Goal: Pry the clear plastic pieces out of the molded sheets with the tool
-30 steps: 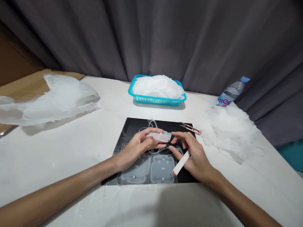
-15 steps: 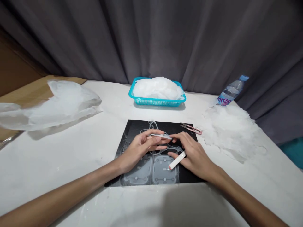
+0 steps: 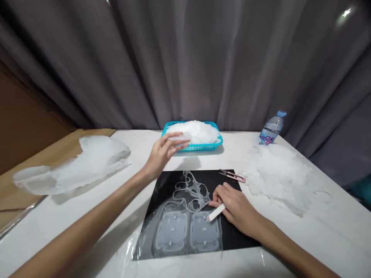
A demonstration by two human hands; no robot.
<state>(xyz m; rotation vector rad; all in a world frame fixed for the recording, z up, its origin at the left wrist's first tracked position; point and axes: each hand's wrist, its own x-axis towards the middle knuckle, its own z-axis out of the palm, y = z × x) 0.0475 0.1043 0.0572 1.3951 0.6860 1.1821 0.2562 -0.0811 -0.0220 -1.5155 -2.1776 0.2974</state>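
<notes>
My left hand is raised at the front of the blue basket, its fingers around a thin translucent piece. White translucent pieces are heaped in that basket. Over the right part of the black mat, my right hand is closed on a slim white stick-like tool with a reddish end. Its fingertips are at the edge of a clear, looped plastic web. Below the web lie two translucent mould-like plates, side by side on the mat.
Pink-handled thread snips lie at the mat's upper right. A loose white translucent pile is at right, with a water bottle behind it. At left, a translucent plastic bag lies partly on brown cardboard. A grey curtain hangs behind.
My left hand has moved from the mat up to the basket with the translucent piece. My right hand stays over the mat with the white tool. The view has tilted upward.
</notes>
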